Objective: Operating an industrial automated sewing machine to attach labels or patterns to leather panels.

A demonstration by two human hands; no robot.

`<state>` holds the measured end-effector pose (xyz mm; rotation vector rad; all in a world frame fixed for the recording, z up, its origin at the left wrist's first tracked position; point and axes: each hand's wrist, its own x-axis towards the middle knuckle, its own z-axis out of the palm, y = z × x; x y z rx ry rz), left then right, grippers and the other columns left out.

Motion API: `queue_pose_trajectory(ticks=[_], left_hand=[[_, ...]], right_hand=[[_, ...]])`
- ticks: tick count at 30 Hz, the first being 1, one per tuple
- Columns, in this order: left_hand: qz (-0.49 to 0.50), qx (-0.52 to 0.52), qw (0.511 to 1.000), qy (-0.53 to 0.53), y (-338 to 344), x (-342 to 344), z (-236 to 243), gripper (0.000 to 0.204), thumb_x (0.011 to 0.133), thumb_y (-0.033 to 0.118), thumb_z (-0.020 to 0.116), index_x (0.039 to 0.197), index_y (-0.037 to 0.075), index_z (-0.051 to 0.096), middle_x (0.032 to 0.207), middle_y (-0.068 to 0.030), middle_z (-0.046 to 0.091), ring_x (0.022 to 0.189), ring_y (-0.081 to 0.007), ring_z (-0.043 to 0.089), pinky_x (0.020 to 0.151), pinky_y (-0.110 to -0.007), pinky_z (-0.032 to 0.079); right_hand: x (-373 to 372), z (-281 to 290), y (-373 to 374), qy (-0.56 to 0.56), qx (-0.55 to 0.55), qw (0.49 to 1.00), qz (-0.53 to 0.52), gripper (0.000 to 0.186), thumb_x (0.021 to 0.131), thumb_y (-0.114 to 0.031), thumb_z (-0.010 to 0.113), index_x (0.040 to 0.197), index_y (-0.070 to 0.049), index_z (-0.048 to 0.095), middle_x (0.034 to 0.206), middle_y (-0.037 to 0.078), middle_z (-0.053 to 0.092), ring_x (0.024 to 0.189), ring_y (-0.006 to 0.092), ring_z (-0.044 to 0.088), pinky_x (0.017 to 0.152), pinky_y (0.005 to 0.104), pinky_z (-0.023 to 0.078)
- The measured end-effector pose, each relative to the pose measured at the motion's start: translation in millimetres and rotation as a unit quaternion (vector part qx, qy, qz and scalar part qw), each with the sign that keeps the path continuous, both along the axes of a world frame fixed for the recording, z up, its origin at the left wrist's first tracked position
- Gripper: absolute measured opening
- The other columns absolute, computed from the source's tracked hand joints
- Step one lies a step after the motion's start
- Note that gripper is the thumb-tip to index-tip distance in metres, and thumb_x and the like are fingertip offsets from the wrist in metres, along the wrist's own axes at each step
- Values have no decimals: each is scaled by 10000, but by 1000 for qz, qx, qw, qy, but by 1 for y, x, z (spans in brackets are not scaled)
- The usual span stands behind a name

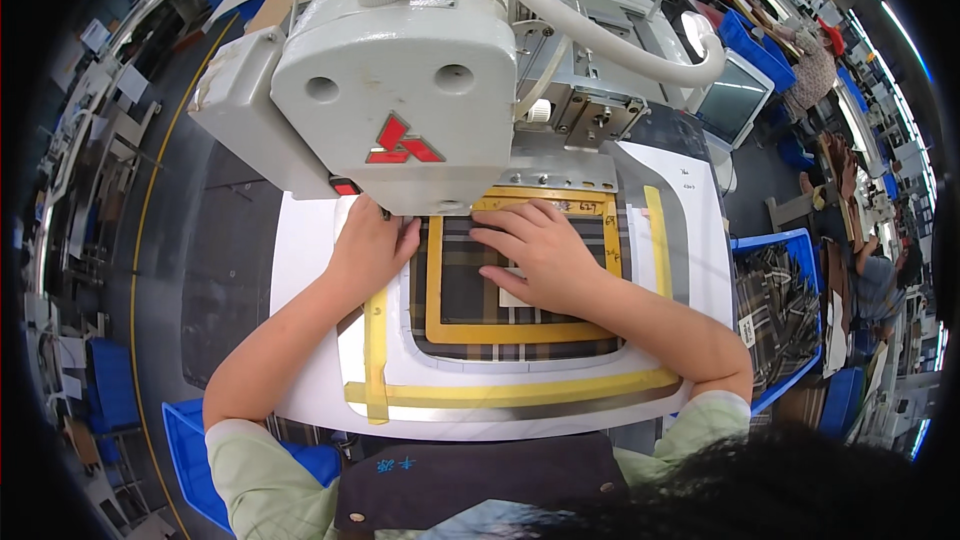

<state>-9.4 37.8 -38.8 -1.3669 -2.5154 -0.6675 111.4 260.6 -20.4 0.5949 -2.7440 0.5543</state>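
- Slipping looks like the main risk: plaid cloth (460, 285) could creep or wrinkle inside yellow frame (520, 334), probably from uneven pressure or a dragging right hand (545, 260); stripes would then sit skewed
- Pale patch (513, 292), partly under right hand, could shift out of line if thumb or palm snags it
- Left hand (372, 250) goes in close to machine head (400, 110); a nip seems possible if the machine runs with fingers there
- Right forearm crosses frame's right bar; leaning on it could tilt or nudge the frame
- Cloth lies below right fingers, within the frame, also showing past its left and bottom bars
- Right fingers apart, reaching toward frame's upper left, clamped on nothing visible; thumb lower, by the patch; cannot tell how hard they press
- Left hand outside the frame, beside its upper left corner; thumb near left bar and cloth edge
- Other left fingertips hidden by machine head, cannot tell whether together, apart or gripping
- White board (300, 250) around the cloth, yellow tape (510, 392) along the near side, well apart from both hands' fingers
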Motion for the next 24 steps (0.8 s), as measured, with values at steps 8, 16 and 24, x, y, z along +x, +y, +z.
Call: queue_pose_trajectory(ticks=[8,16,24], left_hand=[[-148,-10,986,-74,-19,41,25,296,805,130,664,1067,34,565,1262,-134,526,1176,-326,510,955,-450,423],[-130,-77,988,-39,18,62,24,531,843,258,655,1292,31,484,1396,-171,429,1304,-349,405,1089,-452,325],[-130,-103,986,-21,17,67,21,500,887,311,602,1283,18,512,1388,-183,445,1302,-341,409,1092,-443,316]], right_hand=[[23,5,11,-22,29,998,-41,450,819,-278,669,1199,-57,573,1285,93,533,1120,282,513,1004,433,371],[24,3,8,-17,16,999,-37,475,816,-269,667,1224,-51,558,1294,98,521,1142,294,494,994,425,378],[29,7,14,-10,18,998,-66,418,808,-245,682,1173,-64,590,1242,71,564,1119,271,529,988,429,380]])
